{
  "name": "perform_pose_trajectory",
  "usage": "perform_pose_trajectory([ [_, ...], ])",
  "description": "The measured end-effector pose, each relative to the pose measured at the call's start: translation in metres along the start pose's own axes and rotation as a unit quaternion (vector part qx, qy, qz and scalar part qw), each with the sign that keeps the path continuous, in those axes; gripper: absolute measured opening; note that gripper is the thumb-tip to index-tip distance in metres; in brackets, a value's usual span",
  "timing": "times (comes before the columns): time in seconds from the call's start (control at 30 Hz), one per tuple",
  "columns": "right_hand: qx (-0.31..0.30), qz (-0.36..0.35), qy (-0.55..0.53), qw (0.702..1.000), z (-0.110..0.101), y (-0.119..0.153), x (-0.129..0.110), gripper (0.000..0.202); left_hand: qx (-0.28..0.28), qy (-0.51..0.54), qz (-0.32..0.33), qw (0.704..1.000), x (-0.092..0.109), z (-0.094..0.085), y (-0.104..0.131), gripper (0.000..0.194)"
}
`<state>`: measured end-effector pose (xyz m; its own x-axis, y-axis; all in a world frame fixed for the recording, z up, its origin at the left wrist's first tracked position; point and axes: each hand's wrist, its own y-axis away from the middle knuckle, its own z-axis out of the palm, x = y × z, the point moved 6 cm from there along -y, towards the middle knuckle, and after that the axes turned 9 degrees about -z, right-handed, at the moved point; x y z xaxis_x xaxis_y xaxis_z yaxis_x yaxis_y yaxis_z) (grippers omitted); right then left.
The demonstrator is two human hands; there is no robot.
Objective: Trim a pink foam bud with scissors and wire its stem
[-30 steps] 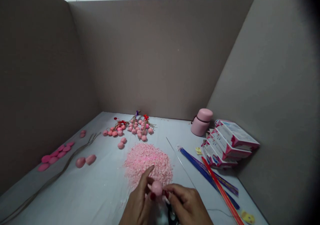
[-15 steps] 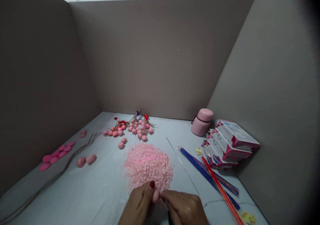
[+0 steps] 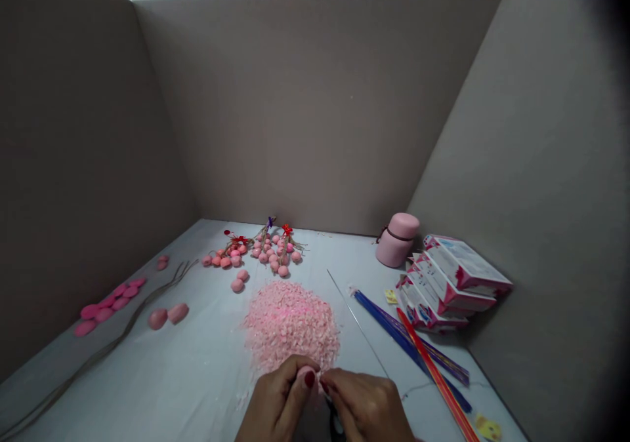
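Note:
My left hand (image 3: 279,399) is closed round a small pink lump (image 3: 308,371), rounded and smooth, with the thumb pressed against its near side. Close by on the right, my right hand (image 3: 369,402) is pinched at the fingertips, almost touching the left hand. A black-handled tool (image 3: 335,422) shows under its fingers; its working end is hidden, so its kind is unclear. Just beyond both hands lies a heap of pale pink shavings (image 3: 293,324) on the white tabletop.
Dark pink ovals (image 3: 111,303) and long brown stems (image 3: 123,337) lie left. Two larger pink lumps (image 3: 167,315) sit nearby. Bundles of pink balls (image 3: 275,252) are at the back. Right are a thin rod (image 3: 359,324), blue sticks (image 3: 394,330), red sticks (image 3: 438,376), boxes (image 3: 453,284) and a pink flask (image 3: 398,240).
My left thumb has come round onto the near face of the pink lump, which has turned in the fingers. Both hands have shifted slightly, and more of the black handle shows.

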<state>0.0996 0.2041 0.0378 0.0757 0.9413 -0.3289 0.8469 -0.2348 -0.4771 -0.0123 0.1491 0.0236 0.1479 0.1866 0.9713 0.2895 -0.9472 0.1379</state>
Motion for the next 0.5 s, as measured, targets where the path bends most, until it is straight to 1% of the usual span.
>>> perform_pose_trajectory([
  [0.07, 0.008, -0.042, 0.038, 0.998, 0.003, 0.002, -0.004, 0.031, -0.025, 0.053, -0.042, 0.997, -0.005, 0.003, -0.002, 0.045],
  [0.1, 0.011, -0.047, 0.035, 0.998, 0.003, 0.002, -0.005, 0.032, -0.038, 0.077, -0.059, 0.995, -0.007, 0.005, -0.002, 0.046],
  [0.13, 0.013, -0.036, 0.014, 0.999, 0.002, 0.001, -0.004, 0.033, -0.041, 0.096, -0.069, 0.992, -0.009, 0.007, -0.002, 0.047],
  [0.17, 0.015, -0.007, -0.022, 1.000, 0.001, -0.001, -0.002, 0.033, -0.034, 0.109, -0.067, 0.991, -0.010, 0.007, -0.001, 0.045],
  [0.23, 0.021, 0.088, -0.127, 0.988, -0.002, -0.003, 0.006, 0.030, 0.003, 0.118, -0.031, 0.993, -0.009, 0.007, 0.001, 0.042],
  [0.27, 0.028, 0.136, -0.188, 0.972, -0.003, -0.004, 0.010, 0.029, 0.025, 0.112, -0.006, 0.993, -0.007, 0.006, 0.003, 0.044],
  [0.33, 0.044, 0.205, -0.319, 0.924, -0.002, -0.005, 0.015, 0.029, 0.062, 0.089, 0.032, 0.994, -0.005, 0.004, 0.006, 0.045],
  [0.4, 0.053, 0.233, -0.437, 0.867, 0.002, -0.007, 0.016, 0.031, 0.082, 0.067, 0.038, 0.994, -0.004, 0.002, 0.009, 0.035],
  [0.43, 0.051, 0.238, -0.478, 0.844, 0.004, -0.008, 0.016, 0.031, 0.087, 0.063, 0.035, 0.994, -0.003, 0.002, 0.009, 0.030],
  [0.47, 0.047, 0.241, -0.504, 0.828, 0.005, -0.008, 0.015, 0.032, 0.092, 0.064, 0.034, 0.993, -0.002, 0.001, 0.010, 0.028],
  [0.5, 0.042, 0.242, -0.515, 0.821, 0.007, -0.008, 0.015, 0.034, 0.096, 0.071, 0.032, 0.992, 0.000, 0.000, 0.010, 0.026],
])
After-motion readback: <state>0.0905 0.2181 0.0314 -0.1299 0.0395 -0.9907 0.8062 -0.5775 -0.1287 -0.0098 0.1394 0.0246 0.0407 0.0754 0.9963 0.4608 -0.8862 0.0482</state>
